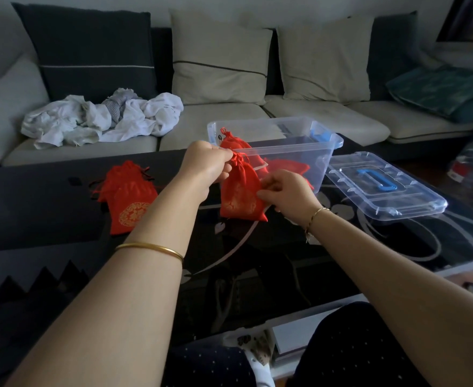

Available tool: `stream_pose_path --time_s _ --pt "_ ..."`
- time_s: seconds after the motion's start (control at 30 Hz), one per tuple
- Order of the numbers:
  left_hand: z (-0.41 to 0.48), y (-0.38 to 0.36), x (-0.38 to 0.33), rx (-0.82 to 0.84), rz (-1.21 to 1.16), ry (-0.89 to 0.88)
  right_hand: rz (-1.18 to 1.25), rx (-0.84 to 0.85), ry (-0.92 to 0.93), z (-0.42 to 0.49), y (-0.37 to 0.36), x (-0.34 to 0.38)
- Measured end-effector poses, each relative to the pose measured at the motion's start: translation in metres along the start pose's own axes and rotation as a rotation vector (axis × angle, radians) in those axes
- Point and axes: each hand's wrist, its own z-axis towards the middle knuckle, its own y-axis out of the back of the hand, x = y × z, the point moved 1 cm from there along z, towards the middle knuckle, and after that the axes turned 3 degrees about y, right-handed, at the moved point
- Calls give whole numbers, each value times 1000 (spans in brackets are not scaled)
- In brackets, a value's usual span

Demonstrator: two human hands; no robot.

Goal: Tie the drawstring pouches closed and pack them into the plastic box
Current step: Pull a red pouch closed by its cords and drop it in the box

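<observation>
While the left hand (206, 163) pinches the pouch (240, 191) neck and the right hand (287, 192) pinches its side, pull the cord snug before boxing.

Right of plastic box (317, 166), blurred clutter (472, 169), unidentifiable. Pouches (288, 166) inside box partly hidden behind held pouch (240, 191). Its cord ends buried inside left hand (204, 163).

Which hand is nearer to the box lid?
The right hand. It is at the pouch's side, just left of the lid; the left hand grips the pouch's neck, farther left.
</observation>
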Motion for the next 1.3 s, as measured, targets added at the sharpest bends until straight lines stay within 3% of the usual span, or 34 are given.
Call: stream_pose_path --time_s 0.4,0.63,0.7,0.97,1.07,1.2,1.3 --pt "20 -19 -41 -36 -221 -24 76 -261 64 56 64 31" --pt "50 -30 -48 -62 -182 12 -98 -373 -89 140 102 25" --pt "58 -30 -45 -65 -137 12 -143 -313 -136 154 103 18" --pt "80 -28 -27 -109 -90 -1 -613 195 -257 162 71 6" --pt "82 -19 -24 -181 -106 -36 -732 209 -304 152 70 12" --pt "76 5 -10 -297 -104 -64 -622 76 -94 148 62 36" --pt "67 28 16 -387 -77 -44 -502 86 61 125 34 71"
